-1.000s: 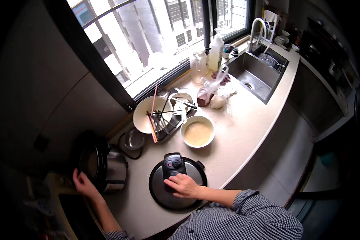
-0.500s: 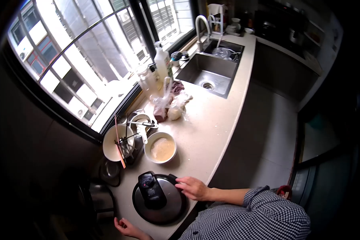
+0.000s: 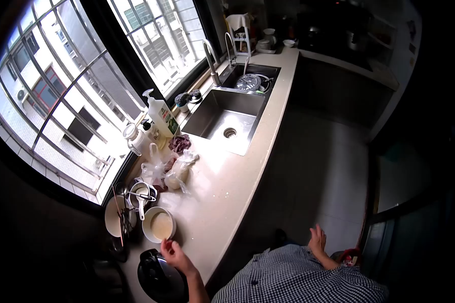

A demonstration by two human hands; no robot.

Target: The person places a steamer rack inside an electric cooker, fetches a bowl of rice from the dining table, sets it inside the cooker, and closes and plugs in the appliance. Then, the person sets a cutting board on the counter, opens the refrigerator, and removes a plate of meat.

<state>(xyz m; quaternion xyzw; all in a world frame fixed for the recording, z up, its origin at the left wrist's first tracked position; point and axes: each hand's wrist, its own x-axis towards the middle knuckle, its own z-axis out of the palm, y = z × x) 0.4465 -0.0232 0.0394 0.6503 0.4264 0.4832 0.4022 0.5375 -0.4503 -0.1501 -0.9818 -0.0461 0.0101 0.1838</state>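
My left hand (image 3: 177, 258) is over the counter with its fingers loosely bent and apart, and I see nothing held in it. Its fingertips overlap the near rim of a white bowl (image 3: 161, 225) of cloudy beige liquid; whether they touch I cannot tell. Just below that hand sits a round electric cooker (image 3: 162, 278) with a black and silver lid, partly covered by my forearm. Out to the right, my right hand (image 3: 317, 241) hangs above the floor beside my checked shirt, empty, fingers stretched.
A larger bowl (image 3: 114, 217) holding chopsticks and dark utensils stands by the window, with a small white pot (image 3: 142, 192) beside it. Plastic bags of food (image 3: 174, 171) and a pump bottle (image 3: 162, 116) lie farther along. Beyond them is a steel sink (image 3: 227, 118).
My right hand has left the cooker's lid and swung right over the floor. My left hand has come up from below the cooker to the bowl. The view has turned toward the sink.
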